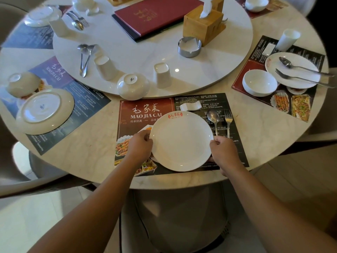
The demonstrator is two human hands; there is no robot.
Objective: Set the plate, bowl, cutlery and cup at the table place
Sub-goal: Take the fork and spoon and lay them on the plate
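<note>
The round white ceramic plate (pixel 181 141) sits upright on the dark printed paper placemat (pixel 145 114), seemingly being centred: left hand (pixel 141 145) and right hand (pixel 223 150) pinch opposite rims. The steel spoon (pixel 213 119) and steel fork (pixel 228 119) lie just beside it, right.

Glossy white ceramic plate (pixel 181 141)

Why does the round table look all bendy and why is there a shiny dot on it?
In the head view, the wide-angle lens curves the table edge and stretches the arms; the bright dot on the turntable is glare from a light; the far cutlery at top left is slightly blurred, while the plate looks sharp.
</note>
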